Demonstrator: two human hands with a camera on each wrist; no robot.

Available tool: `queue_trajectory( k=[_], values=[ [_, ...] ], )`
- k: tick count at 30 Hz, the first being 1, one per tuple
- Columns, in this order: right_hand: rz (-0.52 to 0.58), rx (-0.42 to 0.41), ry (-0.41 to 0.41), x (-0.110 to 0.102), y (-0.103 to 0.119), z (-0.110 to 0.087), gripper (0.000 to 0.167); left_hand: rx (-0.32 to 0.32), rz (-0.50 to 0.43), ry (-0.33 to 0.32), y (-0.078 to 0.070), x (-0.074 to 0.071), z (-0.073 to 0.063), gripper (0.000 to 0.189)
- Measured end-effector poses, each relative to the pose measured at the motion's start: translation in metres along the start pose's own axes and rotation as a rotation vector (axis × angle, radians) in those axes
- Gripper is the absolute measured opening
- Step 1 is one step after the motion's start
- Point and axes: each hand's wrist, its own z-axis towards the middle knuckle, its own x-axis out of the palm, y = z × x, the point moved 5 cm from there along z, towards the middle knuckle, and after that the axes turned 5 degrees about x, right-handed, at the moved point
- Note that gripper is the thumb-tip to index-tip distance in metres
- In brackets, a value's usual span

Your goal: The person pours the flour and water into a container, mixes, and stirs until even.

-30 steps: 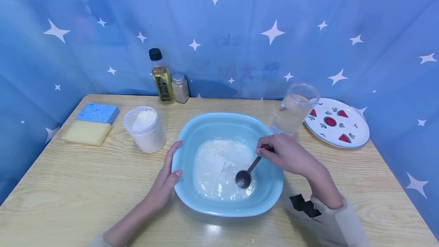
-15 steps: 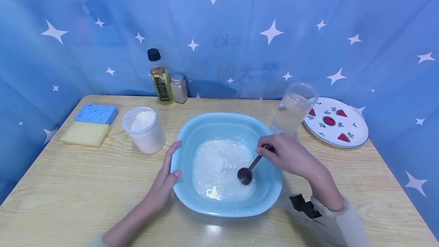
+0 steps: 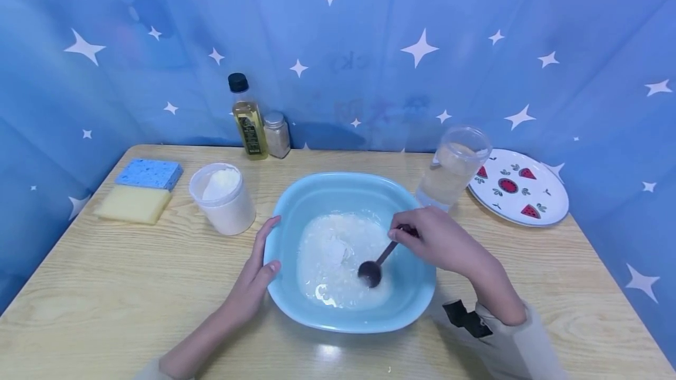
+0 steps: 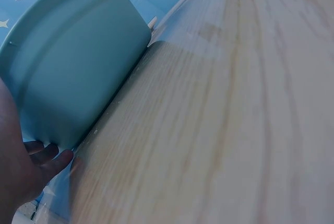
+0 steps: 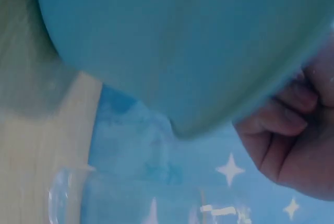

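- Here's the dark brown measuring spoon (image 3: 370,274), slanting down inside the basin, its round scoop low at the surface of the milky white mixture (image 3: 317,277), right of centre.
- The right hand (image 3: 440,239) has it by the handle end, thumb and fingers closed in a pinch, knuckles up over the basin's right side.
- A pale lump of powder (image 3: 335,250) sits mid-mixture, just left of the scoop.
- All of it in the light blue basin (image 3: 348,322), standing level on the wood-grain table (image 3: 105,286).
- And the left hand (image 3: 253,280)! Fingers spread, fairly straight, pressed to the basin's left side, thumb at the rim; the left wrist view has fingertips low on the outer wall.
- Out left, an uncapped tub of white powder (image 3: 227,207); farther over, a blue sponge (image 3: 148,173) behind a yellow sponge (image 3: 132,204).
- At the back, an oil bottle (image 3: 250,128) beside a small shaker jar (image 3: 277,136).
- Back right, a clear jug (image 3: 446,177) of liquid, next to a watermelon-patterned plate (image 3: 551,207).
- Behind everything, a blue star-print curtain (image 3: 338,34).
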Motion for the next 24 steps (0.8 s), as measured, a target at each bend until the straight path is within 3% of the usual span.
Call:
queue_trajectory(
  k=[4, 7, 12, 15, 18, 24],
  values=[
    [-0.063, 0.056, -0.08, -0.008, -0.003, -0.002, 0.011, -0.003, 0.007, 0.001, 0.001, 0.0, 0.0, 0.064],
    [-0.016, 0.039, -0.083, -0.009, 0.0, -0.003, 0.01, -0.003, 0.011, -0.004, 0.001, 0.0, 0.0, 0.065],
    [0.093, -0.032, 0.085, -0.002, 0.011, -0.006, 0.014, 0.005, 0.014, -0.011, 0.0, 0.0, 0.0, 0.066],
    [0.041, -0.028, 0.146, -0.001, 0.013, -0.009, 0.016, 0.001, 0.006, -0.007, 0.0, 0.0, 0.0, 0.065],
    [-0.036, 0.015, 0.105, -0.003, 0.011, -0.009, 0.016, 0.003, 0.002, -0.005, -0.001, 0.0, 0.0, 0.066],
    [-0.102, 0.065, -0.083, -0.01, 0.004, -0.004, 0.01, 0.022, 0.025, -0.011, -0.001, 0.0, 0.0, 0.065]
  ],
)
